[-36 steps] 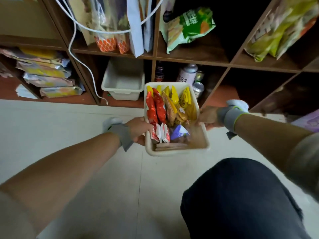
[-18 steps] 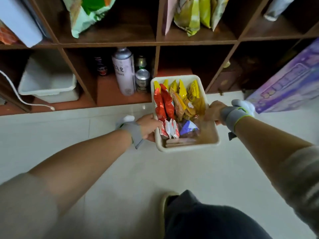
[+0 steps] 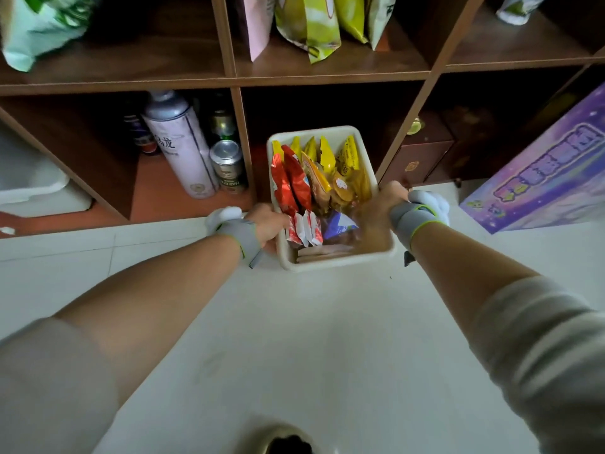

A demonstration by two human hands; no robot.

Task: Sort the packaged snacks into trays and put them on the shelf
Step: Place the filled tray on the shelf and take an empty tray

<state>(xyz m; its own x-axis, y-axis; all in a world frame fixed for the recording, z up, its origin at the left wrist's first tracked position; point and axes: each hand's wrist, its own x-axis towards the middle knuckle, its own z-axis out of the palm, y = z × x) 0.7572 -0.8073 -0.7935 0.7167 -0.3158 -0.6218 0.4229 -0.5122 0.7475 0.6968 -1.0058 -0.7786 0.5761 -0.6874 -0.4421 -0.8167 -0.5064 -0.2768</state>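
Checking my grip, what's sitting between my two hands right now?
Head view: the cream plastic tray of red and yellow snack packets, left hand and right hand gripping its sides.

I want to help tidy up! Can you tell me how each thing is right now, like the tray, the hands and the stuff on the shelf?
tray: full of snack packets, held at the lower shelf opening
left hand: grips the tray's left rim
right hand: grips the tray's right rim
snack packets: standing on edge
spray can: upright, capped
tin can: upright, closed
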